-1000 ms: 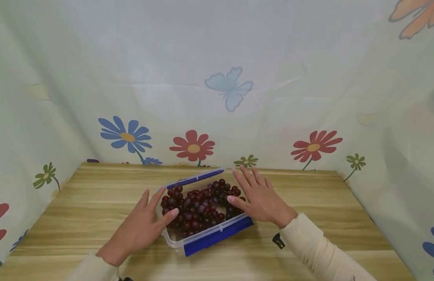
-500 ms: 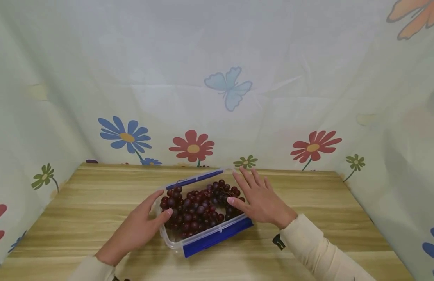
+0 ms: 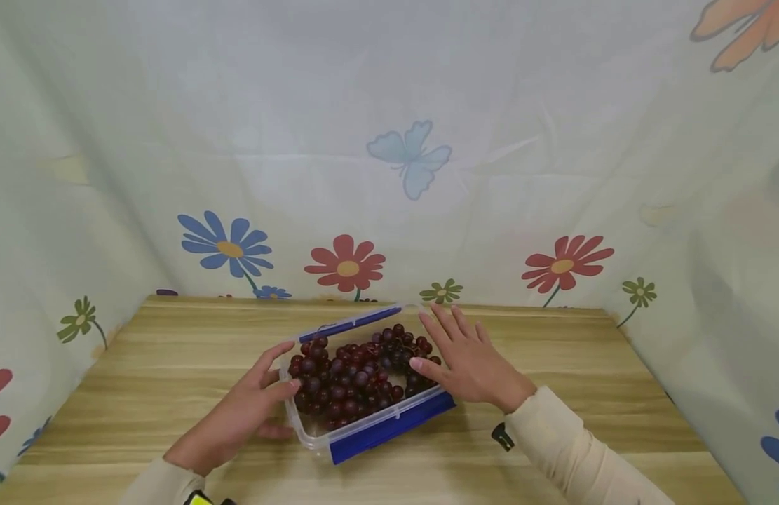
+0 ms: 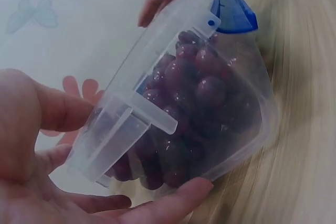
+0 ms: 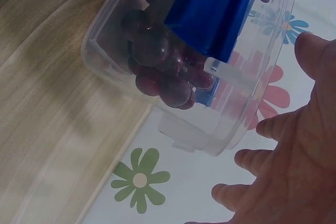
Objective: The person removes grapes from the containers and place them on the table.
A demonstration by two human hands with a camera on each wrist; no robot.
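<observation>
A clear plastic food container with blue side clips sits at a slant on the wooden table. Dark red grapes in bunches lie inside. My left hand is at the container's left end, thumb near the rim and the other fingers along the outside. In the left wrist view the fingers look fairly straight, some apart from the wall. My right hand spreads its straight fingers over the right end; the right wrist view shows its fingertips just off the container's edge.
The table has light wood grain. A white cloth with printed flowers and a butterfly hangs behind it and along both sides. A dark strap end sticks out below the right sleeve.
My left hand has moved slightly left and lower, its thumb drawing back from over the grapes to the rim. The right hand and the container have hardly moved.
</observation>
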